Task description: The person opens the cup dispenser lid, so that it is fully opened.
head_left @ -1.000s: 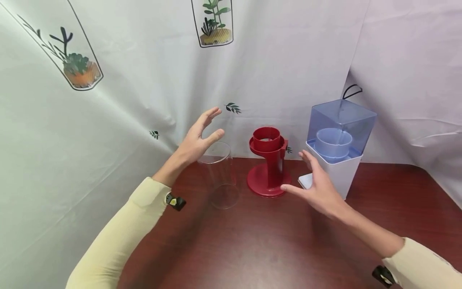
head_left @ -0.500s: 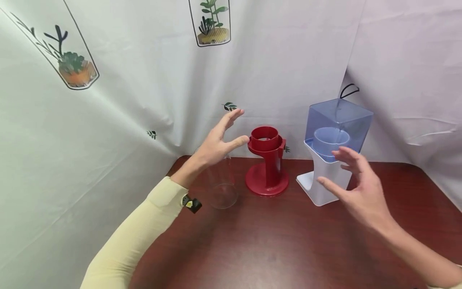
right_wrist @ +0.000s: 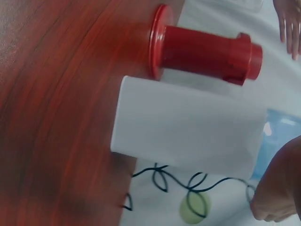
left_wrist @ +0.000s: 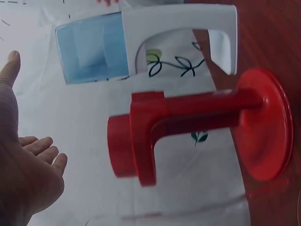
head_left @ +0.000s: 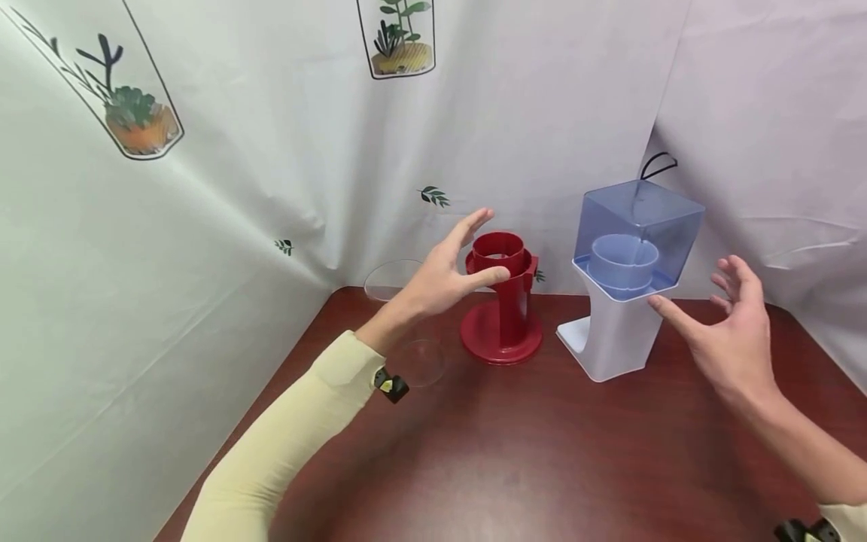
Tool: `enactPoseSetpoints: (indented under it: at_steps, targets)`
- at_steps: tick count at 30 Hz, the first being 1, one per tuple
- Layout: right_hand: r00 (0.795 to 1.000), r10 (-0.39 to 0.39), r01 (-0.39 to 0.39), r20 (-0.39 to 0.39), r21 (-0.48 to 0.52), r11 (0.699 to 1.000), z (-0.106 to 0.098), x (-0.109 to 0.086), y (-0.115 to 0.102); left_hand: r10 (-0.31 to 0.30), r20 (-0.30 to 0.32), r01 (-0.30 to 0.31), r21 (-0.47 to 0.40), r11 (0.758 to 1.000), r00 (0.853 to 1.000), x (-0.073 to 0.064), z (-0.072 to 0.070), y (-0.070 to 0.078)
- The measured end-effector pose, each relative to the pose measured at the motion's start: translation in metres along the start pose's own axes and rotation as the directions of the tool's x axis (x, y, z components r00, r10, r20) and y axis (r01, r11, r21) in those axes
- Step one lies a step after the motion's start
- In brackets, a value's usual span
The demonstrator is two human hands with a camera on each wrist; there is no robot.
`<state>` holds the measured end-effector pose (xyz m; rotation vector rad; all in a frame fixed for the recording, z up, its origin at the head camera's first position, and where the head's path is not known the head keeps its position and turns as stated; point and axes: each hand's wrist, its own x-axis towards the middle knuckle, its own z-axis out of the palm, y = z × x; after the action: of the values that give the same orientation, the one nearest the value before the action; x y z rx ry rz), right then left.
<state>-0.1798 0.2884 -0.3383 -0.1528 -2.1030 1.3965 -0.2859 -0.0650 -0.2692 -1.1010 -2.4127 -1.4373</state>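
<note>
My left hand (head_left: 443, 275) hovers in front of the red stand (head_left: 511, 312), fingers extended and thumb apart, holding nothing. In the head view its thumb overlaps the stand's ring-shaped top. Beside the white dispenser-like stand (head_left: 619, 342) is my right hand (head_left: 734, 346), fingers loosely bent and nothing in them. A see-through blue cover (head_left: 640, 211) sits on that white stand, with a round blue cup (head_left: 623, 260) inside. Behind the left forearm stands a clear cylinder (head_left: 423, 365), partly hidden. The left wrist view shows the red stand (left_wrist: 202, 110) apart from the left palm (left_wrist: 33, 174).
All three items stand toward the back of a dark red wooden table (head_left: 528, 452). White cloth (head_left: 542, 113) printed with plants hangs behind and at the sides. A black loop (head_left: 658, 165) shows above the blue cover.
My left hand has moved right, from over the clear cylinder to in front of the red stand. The right hand has moved right, from before the white stand to its right side.
</note>
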Motion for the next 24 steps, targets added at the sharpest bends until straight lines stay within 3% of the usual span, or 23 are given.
enactPoseSetpoints:
  at_steps: [4,9,18,24]
  targets:
    - [0.987,0.105,-0.106,0.118,0.005,0.994,0.000,0.009,0.013,-0.018,0.014,0.018,-0.029,0.999,1.000,0.005,0.015,0.001]
    - [0.979,0.101,-0.103,0.175,0.001,0.995,0.008,0.016,0.023,-0.051,0.020,0.050,0.050,0.998,0.999,0.013,0.032,0.001]
    - [0.985,0.014,-0.018,0.169,0.023,1.000,0.033,0.019,0.027,-0.053,0.076,0.049,0.050,0.998,0.996,0.036,0.057,0.003]
    - [0.991,0.015,-0.015,0.135,0.005,1.000,0.046,0.022,0.030,-0.053,0.069,0.051,0.033,0.998,0.996,0.054,0.071,0.007]
